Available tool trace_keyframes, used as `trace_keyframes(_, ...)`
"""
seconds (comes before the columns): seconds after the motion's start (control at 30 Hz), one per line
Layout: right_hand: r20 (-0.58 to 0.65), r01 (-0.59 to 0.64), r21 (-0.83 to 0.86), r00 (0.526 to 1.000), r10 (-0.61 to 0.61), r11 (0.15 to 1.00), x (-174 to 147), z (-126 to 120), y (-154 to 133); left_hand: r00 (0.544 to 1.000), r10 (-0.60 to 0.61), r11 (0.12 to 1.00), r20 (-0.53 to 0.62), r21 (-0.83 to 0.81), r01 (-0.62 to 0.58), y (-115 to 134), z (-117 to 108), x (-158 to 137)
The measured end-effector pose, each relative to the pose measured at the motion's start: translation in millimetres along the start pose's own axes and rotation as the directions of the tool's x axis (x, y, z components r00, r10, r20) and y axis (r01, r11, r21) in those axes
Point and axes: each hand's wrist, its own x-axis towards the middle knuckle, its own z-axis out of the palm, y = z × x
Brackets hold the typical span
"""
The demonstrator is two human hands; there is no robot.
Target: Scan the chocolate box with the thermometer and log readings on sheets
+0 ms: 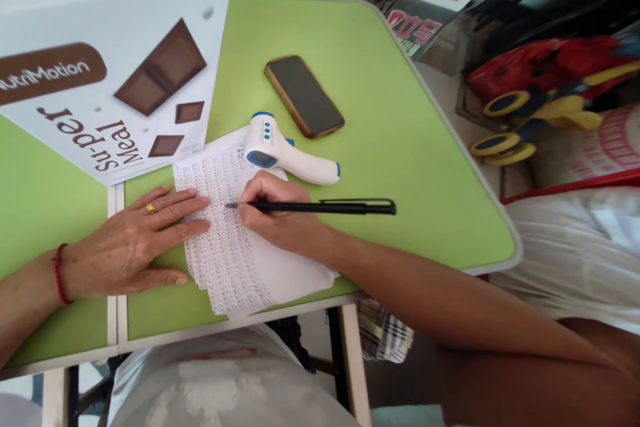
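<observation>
My right hand [277, 213] is closed around a black pen [345, 207], whose tip points left onto a stack of handwritten paper sheets [230, 260]. Rows of small writing cover the left part of the top sheet; its lower right part is blank. My left hand [150, 233] lies flat with fingers spread, fingertips on the sheets' left edge and palm on the green table. It wears a ring and a red wrist cord. Just beyond my right hand, a white and blue infrared thermometer [290, 153] rests on the sheets' upper edge and the table.
A smartphone [305, 95] in a brown case lies farther back on the green table [400, 147]. At the back left stands a large white box [100, 80] printed with chocolate pieces. Bags and a blue and yellow wheeled object [530, 120] are beyond the table's right edge.
</observation>
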Motion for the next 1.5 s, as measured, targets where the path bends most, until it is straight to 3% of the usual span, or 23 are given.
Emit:
trace_keyframes(1.07,0.024,0.016,-0.025,1.000,-0.015,1.000,2.8,-2.5,1.5,1.000,0.000,1.000,-0.003,-0.029,0.000,-0.6,-0.4,-1.3)
trace_keyframes(1.5,-0.045,0.107,0.117,0.994,-0.102,0.987,5.1,-1.0,8.8,1.000,-0.003,0.999,-0.002,-0.032,0.003,-1.2,-1.3,-0.1)
